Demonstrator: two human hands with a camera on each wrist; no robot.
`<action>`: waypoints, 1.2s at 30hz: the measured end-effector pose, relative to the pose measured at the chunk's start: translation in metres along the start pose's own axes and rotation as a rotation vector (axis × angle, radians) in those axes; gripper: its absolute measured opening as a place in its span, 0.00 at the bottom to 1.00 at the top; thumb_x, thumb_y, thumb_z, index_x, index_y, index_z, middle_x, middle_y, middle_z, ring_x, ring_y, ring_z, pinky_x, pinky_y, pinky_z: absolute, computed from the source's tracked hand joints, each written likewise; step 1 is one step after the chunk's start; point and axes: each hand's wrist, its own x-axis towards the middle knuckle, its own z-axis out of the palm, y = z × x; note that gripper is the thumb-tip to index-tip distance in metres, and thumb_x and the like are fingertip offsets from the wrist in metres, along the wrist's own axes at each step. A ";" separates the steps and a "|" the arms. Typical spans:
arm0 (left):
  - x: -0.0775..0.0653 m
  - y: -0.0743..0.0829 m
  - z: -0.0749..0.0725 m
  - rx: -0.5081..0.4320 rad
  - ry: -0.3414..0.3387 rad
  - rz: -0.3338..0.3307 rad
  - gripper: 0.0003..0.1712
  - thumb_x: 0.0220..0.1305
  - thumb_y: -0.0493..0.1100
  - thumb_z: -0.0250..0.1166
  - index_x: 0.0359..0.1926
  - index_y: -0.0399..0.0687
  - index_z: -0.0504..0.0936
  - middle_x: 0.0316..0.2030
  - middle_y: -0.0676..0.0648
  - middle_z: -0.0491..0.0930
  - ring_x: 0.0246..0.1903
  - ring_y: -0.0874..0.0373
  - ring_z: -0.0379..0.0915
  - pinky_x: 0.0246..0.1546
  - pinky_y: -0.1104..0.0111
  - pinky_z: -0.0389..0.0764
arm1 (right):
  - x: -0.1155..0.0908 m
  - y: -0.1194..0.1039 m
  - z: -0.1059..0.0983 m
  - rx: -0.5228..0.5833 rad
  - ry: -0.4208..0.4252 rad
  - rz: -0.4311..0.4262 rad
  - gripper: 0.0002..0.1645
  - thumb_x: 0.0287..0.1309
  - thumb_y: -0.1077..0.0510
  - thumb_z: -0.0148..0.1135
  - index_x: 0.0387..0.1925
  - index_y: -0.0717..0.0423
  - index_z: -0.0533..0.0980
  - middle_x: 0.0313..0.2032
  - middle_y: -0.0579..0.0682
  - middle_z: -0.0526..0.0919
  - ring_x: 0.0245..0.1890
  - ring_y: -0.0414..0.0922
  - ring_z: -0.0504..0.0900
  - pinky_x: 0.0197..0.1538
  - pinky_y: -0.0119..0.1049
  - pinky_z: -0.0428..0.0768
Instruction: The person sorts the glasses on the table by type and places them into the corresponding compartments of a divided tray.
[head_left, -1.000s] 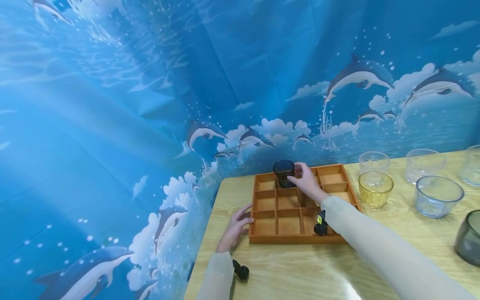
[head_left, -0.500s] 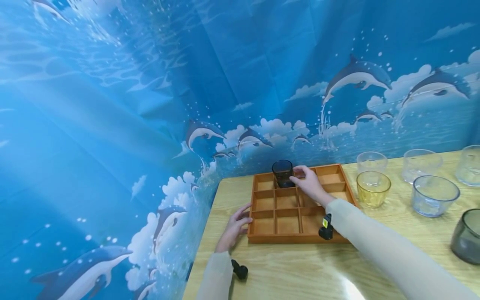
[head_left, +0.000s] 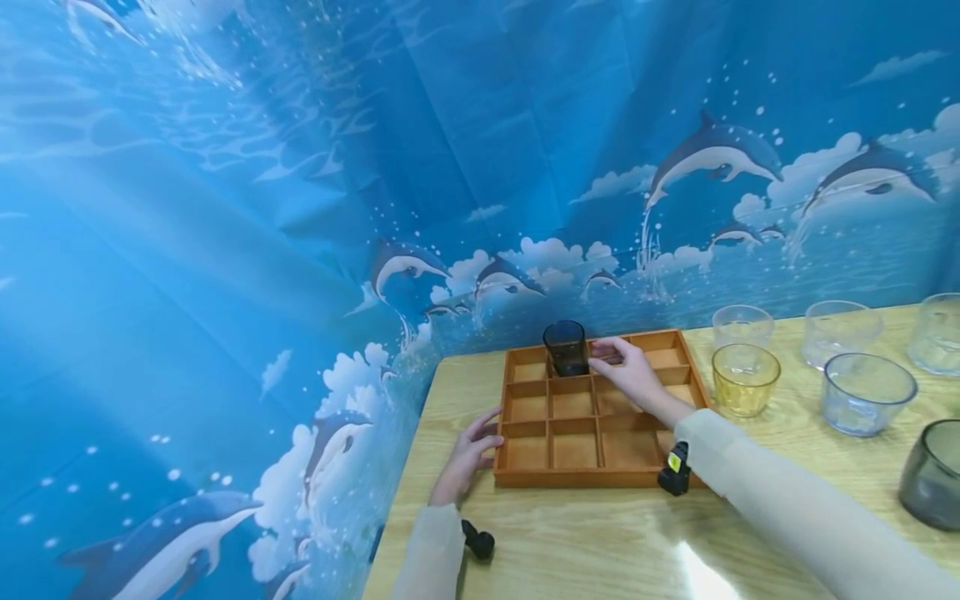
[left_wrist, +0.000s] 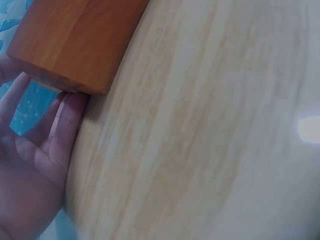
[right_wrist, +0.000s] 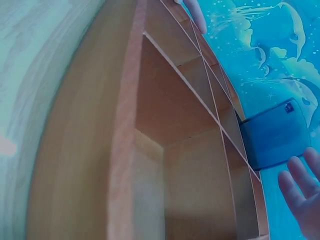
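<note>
A dark tinted glass cup [head_left: 566,348] stands upright in the back row of the wooden compartment tray [head_left: 592,478], second compartment from the left. Just right of it is my right hand [head_left: 632,375], its fingers loosely extended and holding nothing. In the right wrist view a small gap separates the fingertips [right_wrist: 295,167] from the cup [right_wrist: 276,134]. My left hand [head_left: 467,457] rests its fingers against the tray's left side. The left wrist view shows these fingers [left_wrist: 67,122] touching the wood near a corner.
To the right stand a yellow glass cup [head_left: 745,382], a pale blue glass bowl [head_left: 867,396], a grey glass cup [head_left: 933,475] and several clear glasses [head_left: 842,332] on the wooden table [head_left: 585,550]. A blue dolphin-print sheet [head_left: 487,192] hangs behind and to the left.
My right hand has let go of the dark cup and drawn back a little to the right. The cup stays in its compartment. The left hand has stayed at the tray's side.
</note>
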 end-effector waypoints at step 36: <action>-0.015 0.022 0.006 0.003 -0.023 -0.015 0.31 0.62 0.38 0.59 0.66 0.49 0.64 0.59 0.36 0.67 0.50 0.49 0.71 0.41 0.55 0.77 | -0.069 -0.019 -0.043 -0.035 0.113 -0.115 0.20 0.60 0.60 0.59 0.52 0.66 0.72 0.42 0.59 0.80 0.38 0.34 0.77 0.38 0.25 0.75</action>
